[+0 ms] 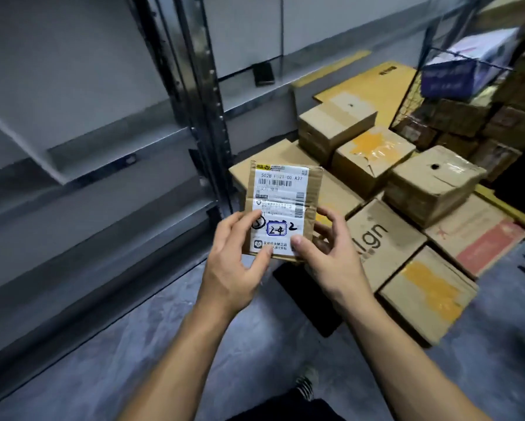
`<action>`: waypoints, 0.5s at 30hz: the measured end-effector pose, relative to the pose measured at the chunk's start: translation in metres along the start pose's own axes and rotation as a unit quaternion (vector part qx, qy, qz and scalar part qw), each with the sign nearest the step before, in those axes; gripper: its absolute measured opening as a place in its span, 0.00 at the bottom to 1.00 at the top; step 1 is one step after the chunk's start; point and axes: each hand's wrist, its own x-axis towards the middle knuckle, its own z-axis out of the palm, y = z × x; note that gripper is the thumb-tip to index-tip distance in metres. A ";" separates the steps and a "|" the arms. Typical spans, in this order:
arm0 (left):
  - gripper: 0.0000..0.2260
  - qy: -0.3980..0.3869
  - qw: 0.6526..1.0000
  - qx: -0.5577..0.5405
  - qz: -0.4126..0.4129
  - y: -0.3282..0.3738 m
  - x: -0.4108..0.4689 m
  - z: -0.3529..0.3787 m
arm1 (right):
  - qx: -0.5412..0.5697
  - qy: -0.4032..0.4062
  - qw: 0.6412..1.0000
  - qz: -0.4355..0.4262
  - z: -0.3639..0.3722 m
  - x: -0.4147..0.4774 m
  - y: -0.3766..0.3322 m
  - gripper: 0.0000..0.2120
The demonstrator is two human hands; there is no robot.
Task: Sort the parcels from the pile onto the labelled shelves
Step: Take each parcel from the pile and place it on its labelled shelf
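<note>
Head view: the parcel [285,205] is a small flat cardboard box bearing a white shipping label with barcodes and a handwritten "2-4" in a blue box. It is held upright in the air, in front of the parcel pile [407,189] and beside the grey shelf rack [109,159]. The left hand [236,262] grips its lower left edge, thumb on the label. The right hand [328,253] grips the lower right edge, fingers curled behind.

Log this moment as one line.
step: parcel held, unshelved | left hand: grips small parcel, lower left | right hand: grips it, lower right | label mark: 2-4 | pile: on floor, right
</note>
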 end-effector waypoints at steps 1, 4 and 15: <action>0.24 0.012 1.000 0.005 -0.011 -0.007 -0.008 -0.017 | 0.001 -0.019 1.000 -0.001 0.018 -0.003 -0.002 0.27; 0.24 0.047 0.998 0.027 -0.038 -0.031 -0.037 -0.072 | -0.021 -0.070 0.997 -0.010 0.076 -0.017 -0.004 0.28; 0.21 0.193 0.962 0.147 -0.128 -0.095 -0.169 -0.290 | 0.031 -0.233 0.972 -0.032 0.298 -0.095 -0.016 0.23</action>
